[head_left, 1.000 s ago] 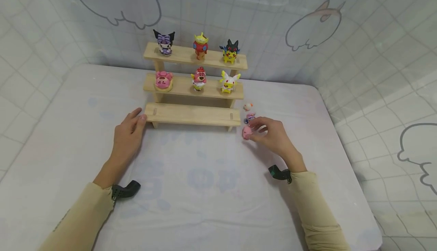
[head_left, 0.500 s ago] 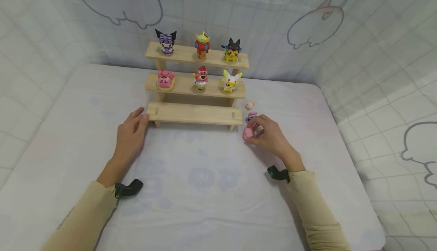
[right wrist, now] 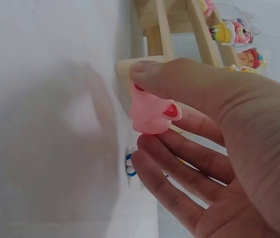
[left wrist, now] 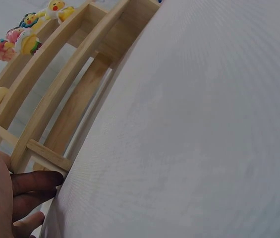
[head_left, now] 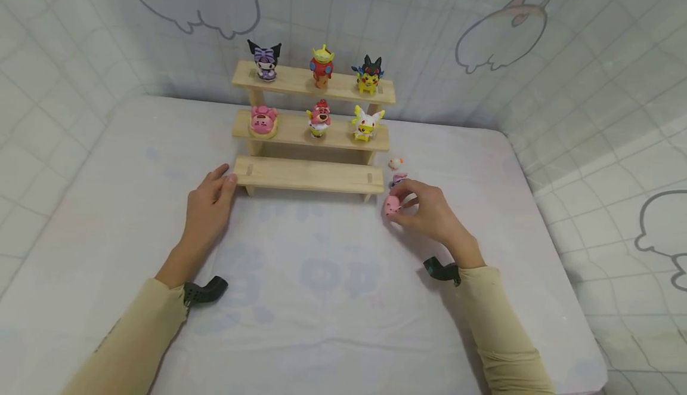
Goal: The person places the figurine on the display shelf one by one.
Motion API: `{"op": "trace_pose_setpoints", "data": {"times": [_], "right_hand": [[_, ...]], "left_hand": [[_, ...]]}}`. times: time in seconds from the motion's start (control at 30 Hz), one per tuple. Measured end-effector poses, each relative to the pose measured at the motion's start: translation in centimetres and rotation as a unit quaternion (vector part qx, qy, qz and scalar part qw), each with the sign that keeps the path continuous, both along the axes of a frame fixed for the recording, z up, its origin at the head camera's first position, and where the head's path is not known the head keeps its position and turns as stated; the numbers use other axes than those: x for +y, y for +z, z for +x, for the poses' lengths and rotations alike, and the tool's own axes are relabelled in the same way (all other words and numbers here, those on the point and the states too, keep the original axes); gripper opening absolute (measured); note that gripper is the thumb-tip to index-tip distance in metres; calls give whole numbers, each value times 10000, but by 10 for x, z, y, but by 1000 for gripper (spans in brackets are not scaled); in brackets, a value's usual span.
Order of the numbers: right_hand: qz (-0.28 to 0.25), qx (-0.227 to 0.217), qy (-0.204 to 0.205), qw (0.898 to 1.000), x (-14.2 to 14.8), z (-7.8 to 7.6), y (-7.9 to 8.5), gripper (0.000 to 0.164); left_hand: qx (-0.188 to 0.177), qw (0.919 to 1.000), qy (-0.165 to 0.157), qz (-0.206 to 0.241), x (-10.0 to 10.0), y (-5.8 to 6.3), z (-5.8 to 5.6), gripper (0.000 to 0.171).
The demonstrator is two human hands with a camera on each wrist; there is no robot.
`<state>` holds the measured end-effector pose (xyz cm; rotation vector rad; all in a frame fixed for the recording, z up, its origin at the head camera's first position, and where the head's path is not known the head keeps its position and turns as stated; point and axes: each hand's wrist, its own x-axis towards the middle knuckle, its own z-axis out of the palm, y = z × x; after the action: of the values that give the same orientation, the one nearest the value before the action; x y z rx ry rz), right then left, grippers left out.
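Note:
My right hand (head_left: 427,211) pinches a small pink figurine (head_left: 392,205) between thumb and fingers, just off the right end of the lowest shelf. In the right wrist view the figurine (right wrist: 152,113) shows red patches, and the thumb lies across its top. Just behind it are a pink and purple figurine (head_left: 399,179), partly hidden by the fingers, and a small white and orange figurine (head_left: 395,163). At the other end, my left hand (head_left: 209,205) touches the left edge of the three-tier wooden display stand (head_left: 308,174), its fingers loosely extended by the lowest step.
On the top tier stand a black and purple figurine (head_left: 265,62), a red and yellow figurine (head_left: 322,68) and a black-hooded yellow figurine (head_left: 368,76). The middle tier bears a pink figurine (head_left: 263,122), a red-capped bear figurine (head_left: 319,119) and a white-eared yellow figurine (head_left: 365,124).
The pink figurine has turned a little in my right hand's fingers and stays beside the stand. My left hand keeps its place at the stand's left end. The head view has shifted slightly.

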<state>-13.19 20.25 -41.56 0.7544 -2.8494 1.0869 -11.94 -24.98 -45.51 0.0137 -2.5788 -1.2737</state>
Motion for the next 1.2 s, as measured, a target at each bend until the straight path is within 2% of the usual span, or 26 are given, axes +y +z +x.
{"op": "trace_pose_setpoints", "data": {"times": [0.4, 0.73, 1.07, 1.2], "right_hand": [[-449, 51, 369, 9983, -6, 5, 16, 41], [-358, 199, 367, 9985, -26, 10, 32, 40], [-646, 145, 504, 9965, -62, -1, 36, 38], [-760, 59, 433, 9961, -82, -9, 34, 38]], "left_hand": [[-26, 9999, 24, 106, 1, 3, 2, 55], [-112, 9999, 50, 108, 1, 2, 3, 55], [-147, 9998, 51, 122, 0, 0, 3, 57], [-134, 9998, 68, 91, 1, 0, 3, 57]]}}
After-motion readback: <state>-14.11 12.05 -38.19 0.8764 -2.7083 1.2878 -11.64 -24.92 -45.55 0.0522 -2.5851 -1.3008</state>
